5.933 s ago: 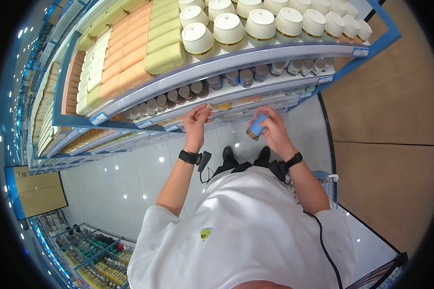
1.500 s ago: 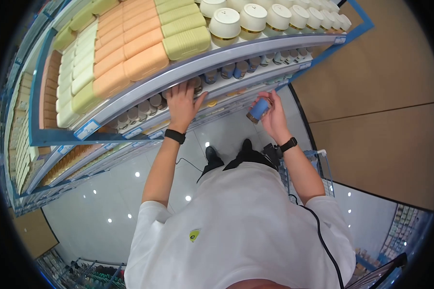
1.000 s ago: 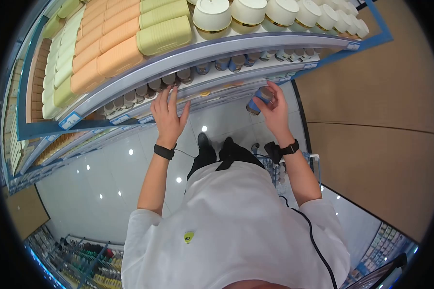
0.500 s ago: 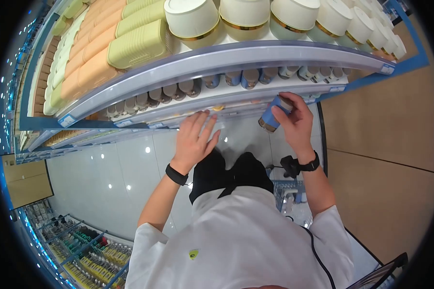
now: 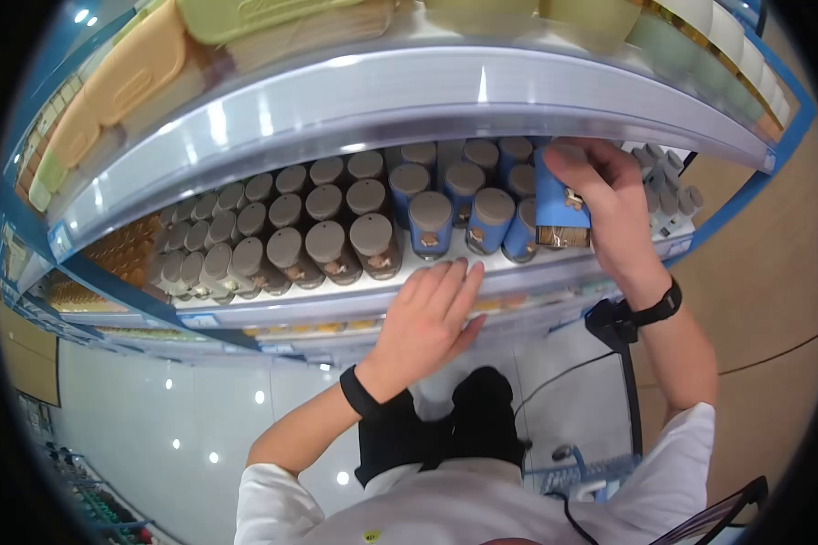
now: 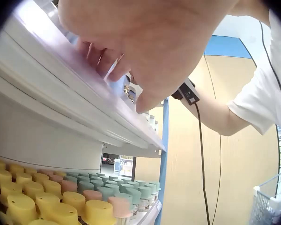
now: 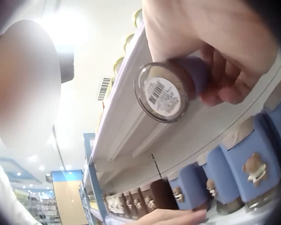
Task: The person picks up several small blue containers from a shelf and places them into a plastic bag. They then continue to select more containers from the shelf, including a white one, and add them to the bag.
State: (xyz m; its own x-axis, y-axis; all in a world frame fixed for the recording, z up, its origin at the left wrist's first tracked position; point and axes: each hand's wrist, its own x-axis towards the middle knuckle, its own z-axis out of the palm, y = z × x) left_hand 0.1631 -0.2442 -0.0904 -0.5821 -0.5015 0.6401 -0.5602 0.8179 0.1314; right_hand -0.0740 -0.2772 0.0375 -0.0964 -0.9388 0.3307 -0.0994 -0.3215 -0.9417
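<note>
My right hand (image 5: 623, 213) grips a blue toothpick jar (image 5: 554, 207) with a grey-brown lid and a small bear figure. Thin brown sticks show through its clear base. The jar overlaps the right end of the blue jar row in the head view. From the right wrist, its round clear bottom (image 7: 163, 96) shows a barcode sticker. My left hand (image 5: 423, 318) has its fingers extended at the shelf's front edge, just before a standing blue jar (image 5: 430, 225). Brown jars (image 5: 374, 245) of the same shape stand left of the blue ones.
An upper shelf edge (image 5: 336, 102) overhangs the jar rows. Paler jars (image 5: 191, 272) line the left end; white ones (image 5: 691, 202) stand at the right. Yellow-topped jars (image 6: 61, 213) fill the shelf below. A shopping cart (image 5: 591, 472) stands beside my right leg.
My right hand has carried the blue jar from in front of the shelf up to the blue row. My left hand has moved right along the shelf edge. The view has come closer to the jars.
</note>
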